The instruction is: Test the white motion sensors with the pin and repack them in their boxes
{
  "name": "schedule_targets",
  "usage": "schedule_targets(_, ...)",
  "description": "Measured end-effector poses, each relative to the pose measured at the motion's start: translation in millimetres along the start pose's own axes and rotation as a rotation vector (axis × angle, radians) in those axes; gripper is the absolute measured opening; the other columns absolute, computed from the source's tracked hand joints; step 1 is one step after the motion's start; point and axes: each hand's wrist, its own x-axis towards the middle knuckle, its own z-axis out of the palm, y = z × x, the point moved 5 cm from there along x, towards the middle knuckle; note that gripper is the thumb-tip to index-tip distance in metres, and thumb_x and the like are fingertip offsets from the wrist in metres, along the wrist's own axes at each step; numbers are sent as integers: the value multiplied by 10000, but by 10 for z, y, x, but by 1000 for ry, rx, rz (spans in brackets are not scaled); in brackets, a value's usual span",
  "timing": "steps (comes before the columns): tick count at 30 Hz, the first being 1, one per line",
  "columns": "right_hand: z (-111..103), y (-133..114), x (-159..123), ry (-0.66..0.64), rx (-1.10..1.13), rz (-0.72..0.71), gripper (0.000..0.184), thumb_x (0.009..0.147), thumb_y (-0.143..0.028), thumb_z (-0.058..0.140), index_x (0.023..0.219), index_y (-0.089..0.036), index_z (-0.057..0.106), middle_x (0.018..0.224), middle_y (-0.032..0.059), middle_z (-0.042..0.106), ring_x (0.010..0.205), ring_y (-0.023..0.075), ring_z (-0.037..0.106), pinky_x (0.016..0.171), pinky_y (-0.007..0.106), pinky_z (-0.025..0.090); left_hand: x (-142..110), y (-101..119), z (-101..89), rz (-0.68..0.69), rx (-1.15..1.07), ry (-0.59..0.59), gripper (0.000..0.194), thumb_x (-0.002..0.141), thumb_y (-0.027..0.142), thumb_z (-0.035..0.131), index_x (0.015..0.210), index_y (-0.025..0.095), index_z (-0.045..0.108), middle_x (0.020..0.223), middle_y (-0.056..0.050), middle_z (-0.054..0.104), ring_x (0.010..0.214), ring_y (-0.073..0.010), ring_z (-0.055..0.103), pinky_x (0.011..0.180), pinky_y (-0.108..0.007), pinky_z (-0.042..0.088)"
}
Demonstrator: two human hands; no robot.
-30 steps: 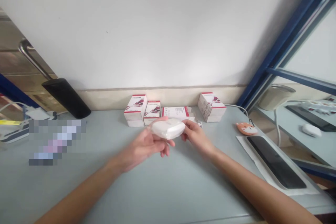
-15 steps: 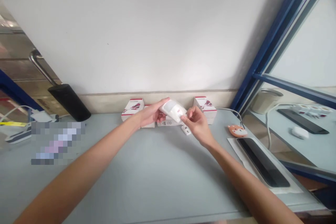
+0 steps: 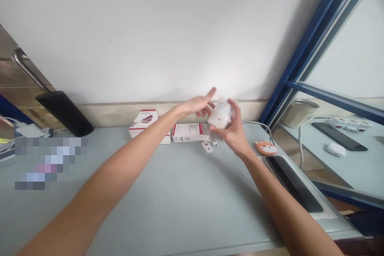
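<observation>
Above the back of the grey table, my right hand (image 3: 235, 134) grips a white motion sensor (image 3: 220, 115) in clear plastic wrapping, thumb below and fingers behind its right side. A small red mark shows on its front. Just left of the sensor is my left hand (image 3: 198, 104), fingers spread and holding nothing. Beneath them an opened white and red box (image 3: 189, 133) lies on its side. By its end are a small white bracket-like piece (image 3: 207, 147) and a tiny white part (image 3: 215, 143).
A white and red box (image 3: 144, 122) stands at the wall, partly behind my left forearm. A black cylinder on a metal pipe (image 3: 64, 113) leans at left. To the right are an orange animal-faced pouch (image 3: 266, 148), a dark phone-like slab (image 3: 294, 184) and a blue-framed mirror (image 3: 339, 92).
The sensor has moved right and up, from between both hands into my right hand alone. My left hand has let go and spread its fingers. The opened box and small parts are now uncovered.
</observation>
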Motion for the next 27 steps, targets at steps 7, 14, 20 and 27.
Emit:
schedule_targets(7,-355,-60,60,336,-240,-126,916,781,-420,824,1537,-296,322,1598,145,378,1382,327,512,1111,496,490,-52,-516,387,26,265,5,378,807,507,686,1053,225,742,974,-74,765,799,-242,654,759,-328,472)
schedule_targets(14,-200,-142,-34,337,-250,-158,932,799,-370,797,1581,-320,293,1613,142,400,1456,360,453,1077,535,508,-54,-473,338,-66,354,92,624,797,349,707,1396,181,649,933,-75,764,811,-272,701,748,-339,500)
schedule_targets(20,36,-478,-216,357,-219,-260,912,828,-431,824,1575,-351,308,1619,130,377,1512,399,385,1143,588,454,-935,-227,373,205,346,665,609,1037,384,518,1607,216,389,1267,-131,692,1222,-302,621,1036,-449,488)
schedule_targets(27,675,-770,-396,115,-230,-225,836,785,-321,869,1508,-383,453,1563,91,462,1431,429,445,1152,655,420,-1743,-374,696,286,99,873,544,1086,290,461,1621,301,363,1456,-111,620,1387,-268,552,1140,-469,477)
